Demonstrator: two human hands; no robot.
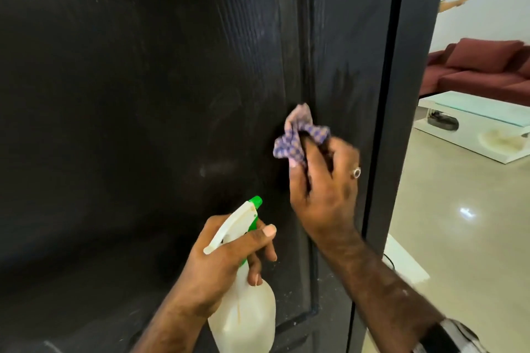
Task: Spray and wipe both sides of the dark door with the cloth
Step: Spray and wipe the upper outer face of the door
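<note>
beyond the dark door [143, 94], to its right: pale glossy floor [459, 223], low white table [470, 123], dark red sofa [481, 66] against a white wall.
dark door: fills most of the view, wood-grain face with faint smears; its edge runs down the right side.
cloth [298, 135]: blue-and-white checked, bunched, pressed on the door face near the panel groove, left of the door edge.
right hand [324, 195]: fingers curled round the cloth, ring on one finger (a watch shows at the wrist).
spray bottle [243, 295]: translucent white, green nozzle pointing up toward the door, held just in front of its lower part.
left hand [229, 261]: wrapped round the bottle neck, one finger over the trigger.
</note>
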